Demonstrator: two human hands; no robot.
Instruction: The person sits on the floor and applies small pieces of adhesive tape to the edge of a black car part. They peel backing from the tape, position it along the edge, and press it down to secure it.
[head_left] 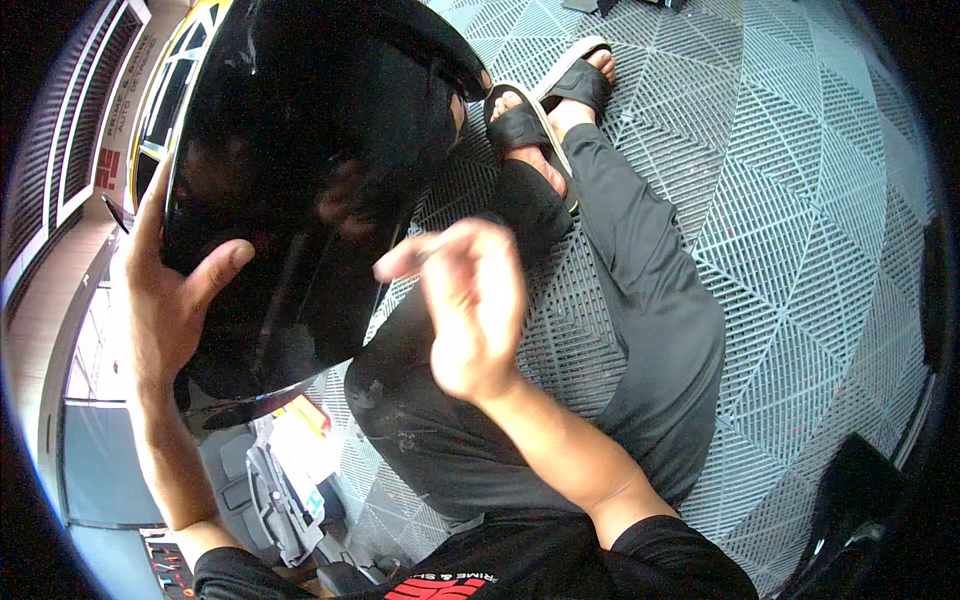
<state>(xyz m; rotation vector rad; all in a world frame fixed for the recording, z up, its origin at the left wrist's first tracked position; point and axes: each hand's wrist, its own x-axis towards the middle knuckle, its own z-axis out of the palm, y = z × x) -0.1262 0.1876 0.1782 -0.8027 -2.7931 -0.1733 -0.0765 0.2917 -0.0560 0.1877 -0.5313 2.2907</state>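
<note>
At the left, the person's left hand [165, 290] lies flat and open against the edge of a large, glossy black curved panel [310, 170], thumb pressed on its face, fingers spread behind the rim. The panel fills the upper left, held tilted above the person's lap, its mirror-like surface showing dim reflections. To its right, the right hand [470, 300] hangs in the air, blurred, fingers loosely apart, holding nothing and clear of the panel. Below lie grey trousers [640, 330], black sandals [545, 110] and grey grid floor tiles [800, 200].
</note>
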